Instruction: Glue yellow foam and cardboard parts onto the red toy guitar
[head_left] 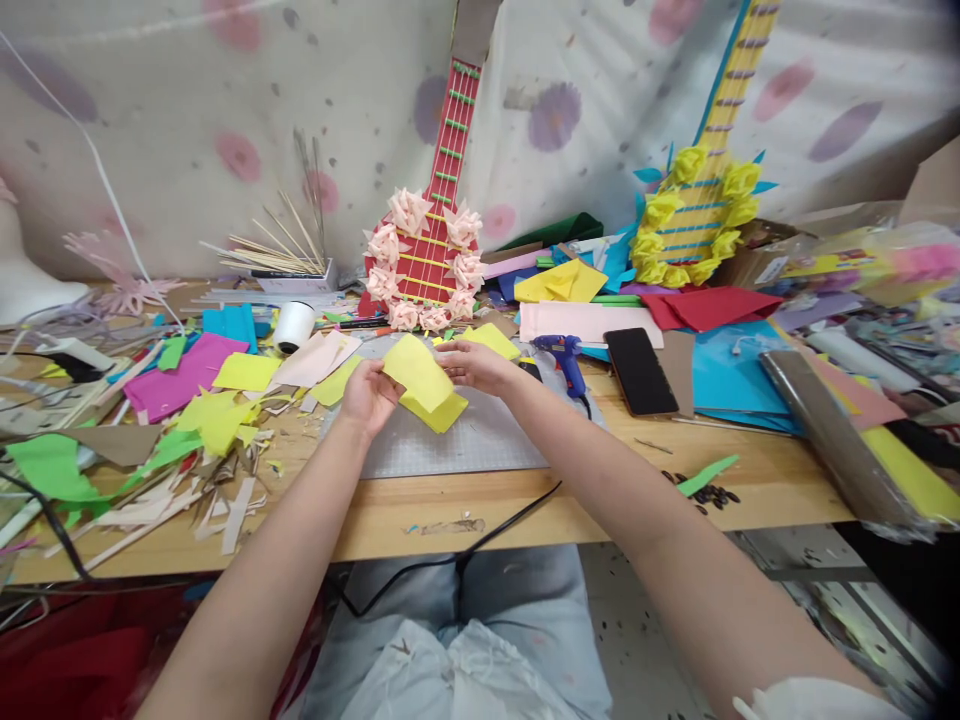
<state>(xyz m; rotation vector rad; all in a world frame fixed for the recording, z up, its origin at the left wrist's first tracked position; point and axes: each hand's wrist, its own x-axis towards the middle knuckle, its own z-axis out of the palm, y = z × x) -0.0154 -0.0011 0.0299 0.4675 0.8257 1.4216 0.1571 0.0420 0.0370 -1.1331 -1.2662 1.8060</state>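
Just above a grey cutting mat (480, 450), my left hand (371, 397) pinches the left edge of a yellow paper sheet (416, 370). My right hand (476, 367) is at the sheet's right edge, its fingers close together against it. A brighter yellow layer shows below the upper one; I cannot tell whether it is a fold or a second sheet. Other yellow pieces (491, 341) lie behind my right hand. A blue glue gun (564, 360) rests to the right of that hand.
Behind the mat stand a red paper guitar (450, 140) with pink flowers and a yellow one (697, 215). Coloured scraps (217, 420) crowd the left side. A phone (641, 372), blue sheets (735, 370) and a wrapped brown roll (832, 430) lie right. A black cable (517, 515) crosses the table edge.
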